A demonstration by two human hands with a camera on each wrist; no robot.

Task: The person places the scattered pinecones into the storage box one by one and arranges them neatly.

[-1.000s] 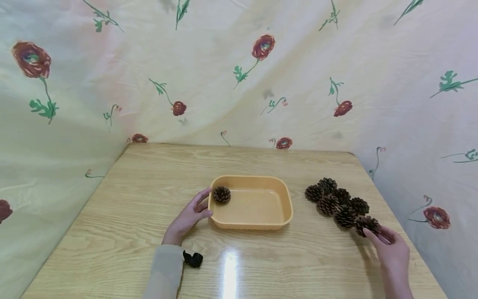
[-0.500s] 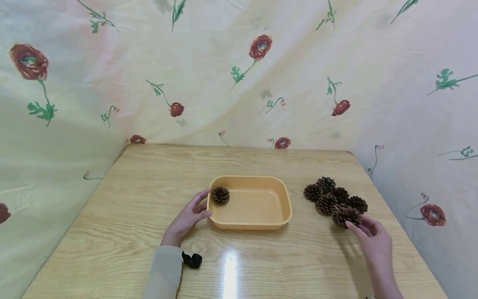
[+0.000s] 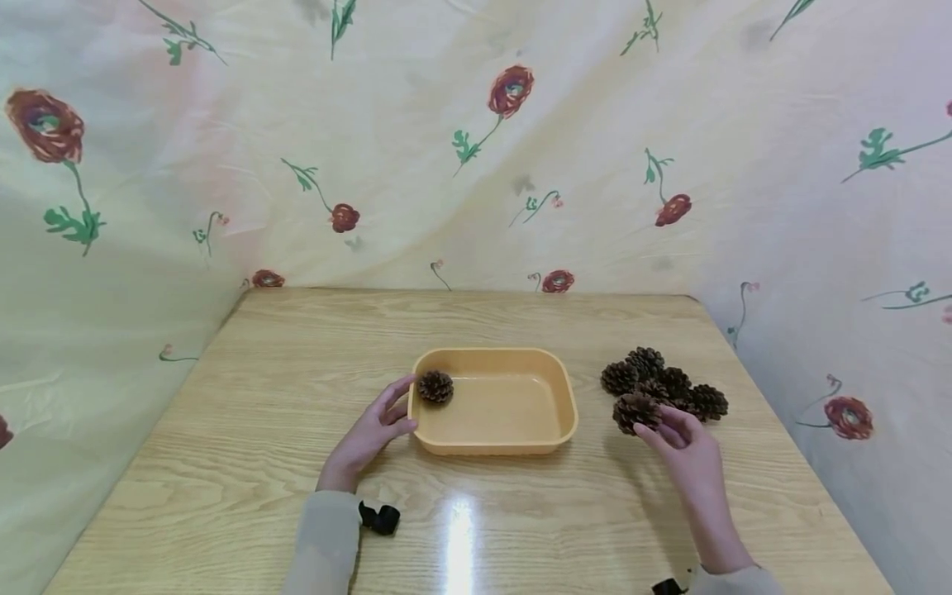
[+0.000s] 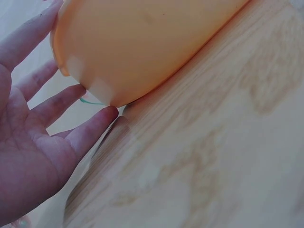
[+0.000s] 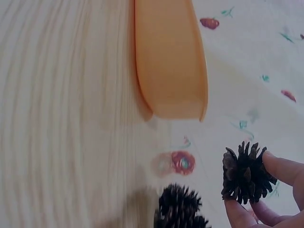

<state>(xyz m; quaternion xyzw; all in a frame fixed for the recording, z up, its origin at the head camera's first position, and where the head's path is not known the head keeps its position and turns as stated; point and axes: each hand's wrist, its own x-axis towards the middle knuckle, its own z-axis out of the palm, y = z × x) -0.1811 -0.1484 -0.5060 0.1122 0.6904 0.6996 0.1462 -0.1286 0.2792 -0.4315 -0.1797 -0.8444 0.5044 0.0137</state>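
My right hand pinches a brown pine cone between thumb and fingers, holding it raised in front of a cluster of pine cones. The right wrist view shows the held pine cone with its scales spread, gripped from the side. My left hand touches the left end of a yellow-orange plastic tray. In the left wrist view, its extended fingers rest against the tray's outer wall. One pine cone lies inside the tray, at its left end.
The wood-grain table carries the tray near its middle and several pine cones to the right. A flower-print cloth hangs behind and along both sides. Black straps with small devices sit at both wrists.
My right hand has lifted the nearest pine cone off the right end of the cluster and carried it left, toward the tray. The left hand stays at the tray; the view shifts slightly.
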